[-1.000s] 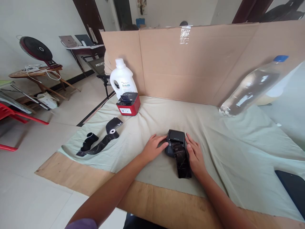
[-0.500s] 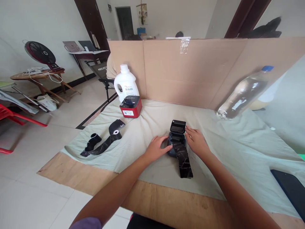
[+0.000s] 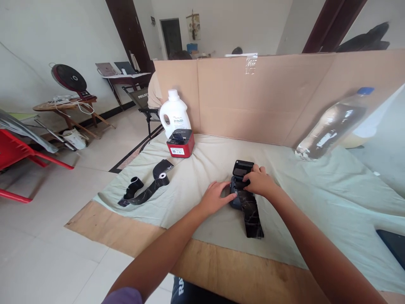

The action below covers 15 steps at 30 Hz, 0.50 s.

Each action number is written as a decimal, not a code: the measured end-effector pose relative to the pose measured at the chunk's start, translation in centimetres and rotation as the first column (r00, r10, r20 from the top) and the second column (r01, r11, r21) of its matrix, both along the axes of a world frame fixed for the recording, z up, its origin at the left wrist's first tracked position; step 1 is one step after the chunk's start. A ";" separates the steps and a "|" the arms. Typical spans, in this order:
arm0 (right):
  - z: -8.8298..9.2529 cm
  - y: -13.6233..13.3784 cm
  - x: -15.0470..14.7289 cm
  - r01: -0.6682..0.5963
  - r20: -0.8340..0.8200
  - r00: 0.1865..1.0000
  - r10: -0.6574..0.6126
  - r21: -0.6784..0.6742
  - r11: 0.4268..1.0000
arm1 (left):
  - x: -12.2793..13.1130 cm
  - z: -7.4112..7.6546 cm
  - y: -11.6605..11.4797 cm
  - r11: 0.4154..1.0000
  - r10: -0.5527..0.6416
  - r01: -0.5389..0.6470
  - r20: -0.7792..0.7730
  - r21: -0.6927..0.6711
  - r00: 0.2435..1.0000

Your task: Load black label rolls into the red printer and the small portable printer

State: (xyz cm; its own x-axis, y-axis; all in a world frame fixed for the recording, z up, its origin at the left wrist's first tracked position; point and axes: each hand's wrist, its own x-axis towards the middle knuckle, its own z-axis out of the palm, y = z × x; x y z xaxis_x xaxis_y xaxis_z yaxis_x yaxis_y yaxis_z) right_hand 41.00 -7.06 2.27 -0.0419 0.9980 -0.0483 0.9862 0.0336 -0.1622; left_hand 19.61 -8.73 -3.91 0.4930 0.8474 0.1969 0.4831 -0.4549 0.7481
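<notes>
The dark printer [image 3: 235, 202] sits on the cloth [image 3: 186, 198], its lid [image 3: 242, 167], down a second ago, now raised. The left hand [image 3: 215, 196], thumb and fingers parted, touches its left side; the right hand [image 3: 262, 182] has moved over the compartment, fingers bent, their hold unclear.

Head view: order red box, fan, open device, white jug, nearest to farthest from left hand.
1. Open device: immediately right of the left hand.
2. Red box: ahead, to its left.
3. White jug: just behind the box.
4. Fan: background, far left.
</notes>
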 end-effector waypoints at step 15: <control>6.6 -1.7 0.1 0.014 -0.476 0.879 0.027 0.082 0.997 | -0.6 1.0 0.4 0.986 0.161 -0.164 0.366 -0.022 0.917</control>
